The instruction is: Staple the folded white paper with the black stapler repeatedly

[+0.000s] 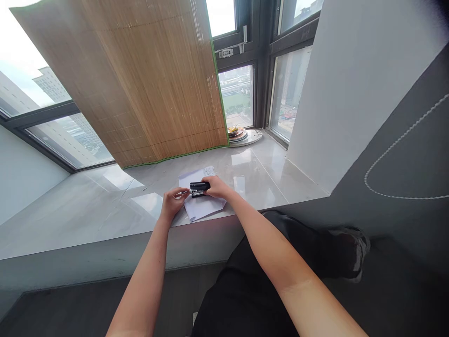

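Observation:
A black stapler point(199, 186) is held over white paper sheets point(203, 208) on the tiled window ledge. Its jaws point left and stand apart. My right hand point(216, 186) is closed round the stapler's rear end. My left hand point(173, 201) is at the stapler's front, thumb and fingers pinched together; what they hold, if anything, is too small to make out. Part of the upper sheet point(209, 171) behind the stapler bears dark print.
A bamboo blind point(157, 89) hangs down to the ledge point(122, 210) behind the hands. Stacked plates point(245, 137) stand in the window corner. A white bead cord point(393, 146) hangs at the right. The ledge's front edge is close to my hands.

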Demonstrator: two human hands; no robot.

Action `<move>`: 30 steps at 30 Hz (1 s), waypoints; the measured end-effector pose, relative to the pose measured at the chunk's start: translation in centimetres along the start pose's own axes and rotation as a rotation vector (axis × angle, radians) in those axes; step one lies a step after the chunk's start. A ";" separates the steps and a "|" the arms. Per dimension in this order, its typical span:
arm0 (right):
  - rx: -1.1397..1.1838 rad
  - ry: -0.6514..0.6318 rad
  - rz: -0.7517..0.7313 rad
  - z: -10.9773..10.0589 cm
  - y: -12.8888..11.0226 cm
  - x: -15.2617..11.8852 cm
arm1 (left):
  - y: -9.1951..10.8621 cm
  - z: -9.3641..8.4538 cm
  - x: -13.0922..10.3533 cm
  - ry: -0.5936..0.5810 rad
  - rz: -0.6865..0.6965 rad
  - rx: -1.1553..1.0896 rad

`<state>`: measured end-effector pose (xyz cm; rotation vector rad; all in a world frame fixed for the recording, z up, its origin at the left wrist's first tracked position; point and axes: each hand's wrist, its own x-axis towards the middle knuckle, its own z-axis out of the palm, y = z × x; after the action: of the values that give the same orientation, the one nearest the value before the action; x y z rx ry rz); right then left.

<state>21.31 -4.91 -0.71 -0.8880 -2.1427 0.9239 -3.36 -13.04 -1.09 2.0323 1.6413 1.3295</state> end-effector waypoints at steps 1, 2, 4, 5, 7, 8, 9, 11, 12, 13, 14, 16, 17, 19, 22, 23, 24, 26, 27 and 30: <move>0.004 0.000 -0.003 0.0 0.0 0.0 | 0.1 0.0 0.0 0.001 -0.001 -0.002; 0.007 -0.001 -0.005 0.0 0.0 0.0 | 0.2 0.0 0.0 0.003 -0.001 -0.004; 0.007 -0.004 -0.006 0.0 0.0 -0.1 | 0.3 0.0 0.0 0.008 0.001 -0.005; 0.006 -0.007 -0.005 -0.1 -0.1 -0.1 | 0.4 0.0 0.0 0.011 0.005 -0.002; 0.007 -0.015 0.000 -0.1 -0.2 -0.2 | 0.5 0.1 0.1 0.017 0.022 0.007; 0.008 -0.017 0.002 -0.2 -0.3 -0.2 | 0.5 0.1 0.1 0.023 0.031 0.013; 0.009 -0.018 0.004 -0.2 -0.3 -0.2 | 0.5 0.0 0.1 0.037 0.037 0.020; 0.017 -0.020 0.006 -0.2 -0.3 -0.2 | 0.3 0.0 0.1 0.090 0.033 0.026; 0.021 -0.020 0.007 -0.2 -0.3 -0.2 | 0.1 -0.1 0.0 0.125 0.020 0.021; 0.024 -0.020 0.009 -0.2 -0.3 -0.2 | -0.1 -0.1 0.0 0.161 -0.001 0.009; 0.026 -0.019 0.010 -0.1 -0.2 -0.2 | -0.4 -0.2 0.0 0.195 -0.027 -0.012; 0.028 -0.014 0.014 0.0 -0.1 -0.2 | -1.1 -0.3 0.6 0.249 -0.086 -0.069; 0.029 -0.011 0.017 0.0 -0.1 -0.2 | -1.5 -0.4 1.2 0.268 -0.112 -0.090; 0.034 -0.009 0.025 0.0 -0.1 -0.3 | -2.4 -0.7 3.2 0.284 -0.141 -0.099; 0.027 -0.015 0.040 -0.1 -0.2 -0.4 | -3.5 -1.1 8.0 0.262 -0.116 -0.032; 0.021 -0.018 0.042 -0.1 -0.3 -0.4 | -3.8 -1.2 9.7 0.243 -0.100 -0.012; 0.014 -0.019 0.042 -0.1 -0.4 -0.4 | -4.2 -1.1 11.4 0.198 -0.092 0.011; 0.005 -0.018 0.037 -0.2 -0.5 -0.5 | -5.0 -0.7 14.0 0.119 -0.106 0.031; 0.002 -0.014 0.035 -0.1 -0.6 -0.5 | -5.4 -0.3 15.0 0.093 -0.116 0.034; -0.004 -0.009 0.039 0.0 -0.5 -0.5 | -6.6 1.2 16.7 0.033 -0.153 0.034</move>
<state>21.42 -5.57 -0.42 -0.9321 -2.1420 0.9447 -7.34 4.15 2.38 1.8690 1.8048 1.2976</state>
